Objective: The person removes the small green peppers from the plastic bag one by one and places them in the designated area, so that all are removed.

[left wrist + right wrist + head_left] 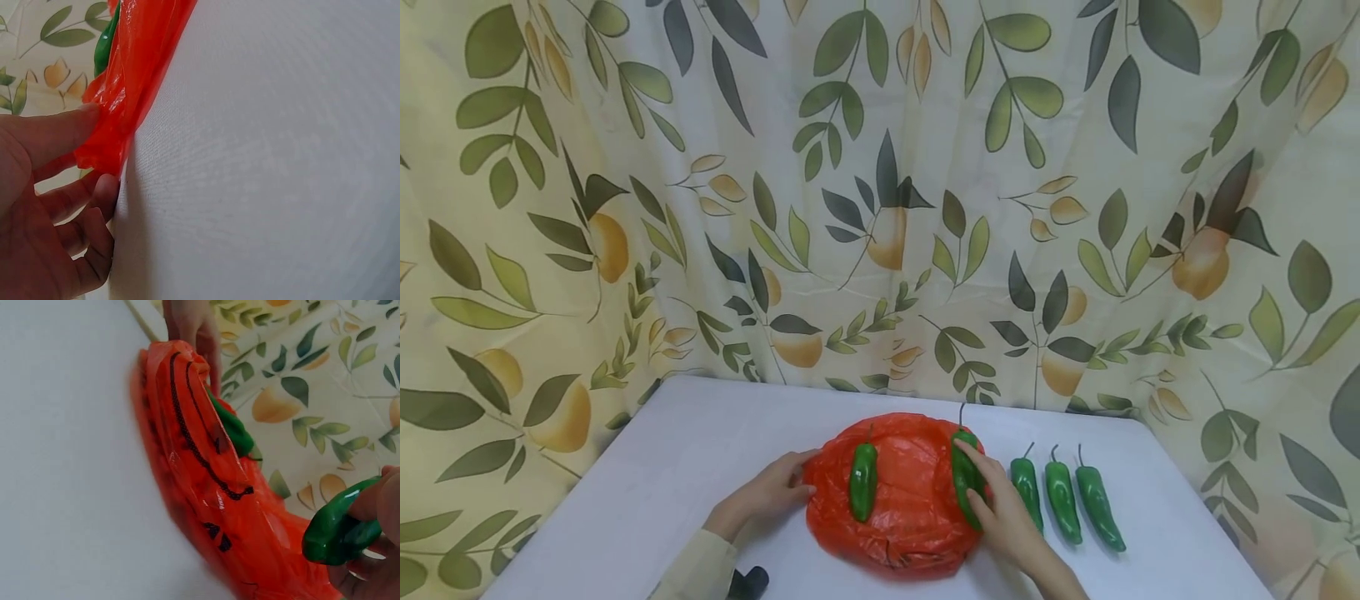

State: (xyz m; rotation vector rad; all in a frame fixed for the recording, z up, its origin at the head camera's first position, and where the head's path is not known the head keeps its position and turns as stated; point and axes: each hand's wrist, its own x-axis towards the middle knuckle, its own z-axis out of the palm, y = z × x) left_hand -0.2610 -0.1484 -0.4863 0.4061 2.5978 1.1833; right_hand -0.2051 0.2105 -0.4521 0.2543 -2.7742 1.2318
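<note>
A crumpled red plastic bag (pixel 917 533) lies flattened on the white table. On its left part rests a glossy green chili pepper (pixel 863 483), stem pointing away. My left hand (pixel 767 493) pinches the bag's left edge; in the left wrist view the thumb lies on the red plastic (pixel 147 56). Over the bag's right side, my right hand (pixel 1002 512) grips another green chili pepper (pixel 964 479) between thumb and fingers, its thin stem upward. Dark printed marks show on the bag (pixel 187 437) in the right wrist view.
Three more green chili peppers, left (pixel 1024 483), middle (pixel 1062 500) and right (pixel 1099 508), lie in a row beside my right hand. A black object (pixel 750 582) shows near my left sleeve (pixel 696 568). A leaf-and-fruit patterned curtain (pixel 865 208) hangs behind the table (pixel 700 425).
</note>
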